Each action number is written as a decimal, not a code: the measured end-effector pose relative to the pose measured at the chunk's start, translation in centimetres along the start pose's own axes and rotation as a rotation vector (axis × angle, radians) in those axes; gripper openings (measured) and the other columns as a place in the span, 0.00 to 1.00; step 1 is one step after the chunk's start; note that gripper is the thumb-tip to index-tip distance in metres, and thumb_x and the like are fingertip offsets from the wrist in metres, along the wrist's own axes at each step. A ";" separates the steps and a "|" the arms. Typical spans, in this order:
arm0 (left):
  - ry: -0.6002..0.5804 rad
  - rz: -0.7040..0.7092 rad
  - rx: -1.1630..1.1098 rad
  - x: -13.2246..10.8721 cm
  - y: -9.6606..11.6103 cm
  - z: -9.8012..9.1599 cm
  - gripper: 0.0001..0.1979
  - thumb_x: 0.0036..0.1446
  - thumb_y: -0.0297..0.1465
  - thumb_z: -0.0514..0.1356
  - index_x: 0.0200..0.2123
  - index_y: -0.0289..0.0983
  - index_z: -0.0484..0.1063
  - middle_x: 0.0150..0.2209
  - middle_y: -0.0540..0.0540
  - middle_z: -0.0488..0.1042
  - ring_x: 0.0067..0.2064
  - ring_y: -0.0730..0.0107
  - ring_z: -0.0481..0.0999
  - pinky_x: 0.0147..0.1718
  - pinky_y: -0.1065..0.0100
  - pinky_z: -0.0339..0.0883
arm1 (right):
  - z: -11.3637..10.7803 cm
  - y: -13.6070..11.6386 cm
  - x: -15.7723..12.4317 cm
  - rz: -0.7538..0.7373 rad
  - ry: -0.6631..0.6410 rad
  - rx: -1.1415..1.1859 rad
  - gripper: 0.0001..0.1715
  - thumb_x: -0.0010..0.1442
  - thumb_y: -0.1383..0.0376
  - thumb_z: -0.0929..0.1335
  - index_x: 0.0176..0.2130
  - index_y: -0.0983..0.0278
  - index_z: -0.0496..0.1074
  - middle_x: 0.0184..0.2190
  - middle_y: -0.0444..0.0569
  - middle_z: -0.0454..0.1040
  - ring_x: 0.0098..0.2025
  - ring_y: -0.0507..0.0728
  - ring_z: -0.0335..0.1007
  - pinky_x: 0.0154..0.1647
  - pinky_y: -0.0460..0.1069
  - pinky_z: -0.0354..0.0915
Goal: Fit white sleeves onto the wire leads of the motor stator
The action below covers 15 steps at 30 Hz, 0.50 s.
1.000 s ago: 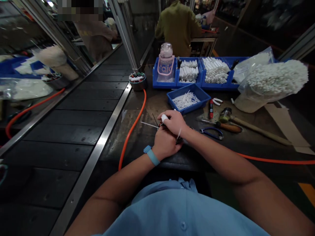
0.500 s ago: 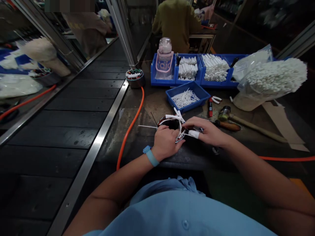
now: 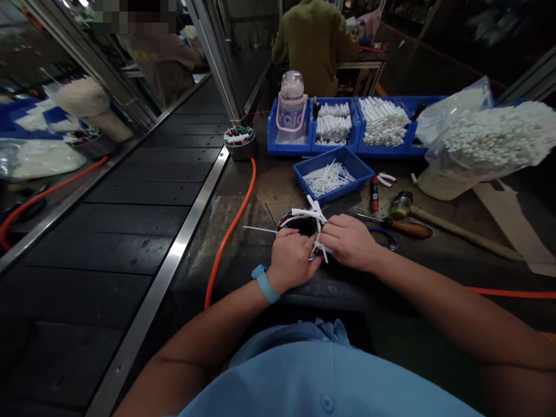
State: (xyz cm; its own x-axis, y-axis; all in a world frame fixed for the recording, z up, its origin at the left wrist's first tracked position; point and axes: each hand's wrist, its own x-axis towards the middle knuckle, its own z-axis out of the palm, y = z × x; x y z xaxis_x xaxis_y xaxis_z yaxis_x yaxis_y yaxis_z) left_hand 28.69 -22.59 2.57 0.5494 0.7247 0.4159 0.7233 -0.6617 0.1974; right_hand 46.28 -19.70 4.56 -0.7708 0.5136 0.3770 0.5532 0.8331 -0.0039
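Observation:
A ring-shaped stator (image 3: pixel 284 219) with wound wires lies on the bench in front of me. White sleeves (image 3: pixel 306 213) stick out of it and loop over its right side. My left hand (image 3: pixel 292 258) is closed round its near left edge, with the fingers over the rim. At the right edge my right hand (image 3: pixel 350 240) has its fingers bent and pressed together beside the white sleeves; what exactly it pinches is hidden. A thin white strip (image 3: pixel 259 229) points out to the left from under my left hand.
Behind the stator stands a blue tray (image 3: pixel 332 176) of thin white strips, with blue bins (image 3: pixel 339 130) beyond. A screwdriver (image 3: pixel 408 227), hammer (image 3: pixel 402 204) and red marker (image 3: pixel 375 194) lie right. Another stator (image 3: pixel 240 142) sits near the conveyor (image 3: pixel 130 202). Two people work farther back.
My right hand has turned and closed in against the stator's right side, its wrapped thumb now out of sight. White ends near its fingers have shifted downward. My left hand stays almost in place.

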 end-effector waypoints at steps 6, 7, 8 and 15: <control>-0.036 -0.004 0.007 0.2 0.1 0.1 0.11 0.53 0.37 0.58 0.33 0.36 0.72 0.29 0.45 0.75 0.35 0.63 0.74 0.44 0.59 0.60 | 1.5 0.3 1.4 0.176 -0.001 0.002 0.12 0.57 0.69 0.63 0.23 0.64 0.67 0.24 0.49 0.68 0.31 0.56 0.57 0.32 0.52 0.51; -0.057 -0.012 0.013 0.1 0.2 -0.1 0.12 0.54 0.38 0.57 0.33 0.35 0.72 0.29 0.45 0.75 0.35 0.63 0.74 0.44 0.59 0.60 | 1.3 0.4 1.2 0.197 -0.006 0.073 0.12 0.58 0.69 0.62 0.24 0.64 0.68 0.25 0.49 0.69 0.31 0.56 0.59 0.33 0.51 0.52; -0.083 -0.013 0.014 0.0 0.3 -0.3 0.14 0.54 0.40 0.57 0.35 0.35 0.72 0.30 0.45 0.76 0.36 0.62 0.74 0.45 0.58 0.60 | 1.2 0.4 0.9 0.225 0.011 0.171 0.11 0.59 0.68 0.61 0.27 0.64 0.69 0.26 0.49 0.70 0.32 0.56 0.60 0.34 0.51 0.54; -0.013 0.185 -0.084 -0.5 -2.9 -4.7 0.34 0.54 0.49 0.56 0.57 0.34 0.60 0.53 0.38 0.68 0.54 0.57 0.66 0.56 0.56 0.51 | 0.2 -1.5 -6.6 0.541 0.053 0.069 0.34 0.54 0.64 0.66 0.59 0.66 0.57 0.47 0.57 0.69 0.44 0.63 0.64 0.43 0.55 0.59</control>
State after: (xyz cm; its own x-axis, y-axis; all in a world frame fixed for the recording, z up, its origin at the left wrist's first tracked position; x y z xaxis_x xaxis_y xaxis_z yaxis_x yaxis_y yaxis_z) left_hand 24.31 -21.97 5.96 0.6754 0.5912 0.4408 0.5723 -0.7972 0.1923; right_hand 50.45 -24.29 1.87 -0.3638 0.8630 0.3506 0.8430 0.4651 -0.2702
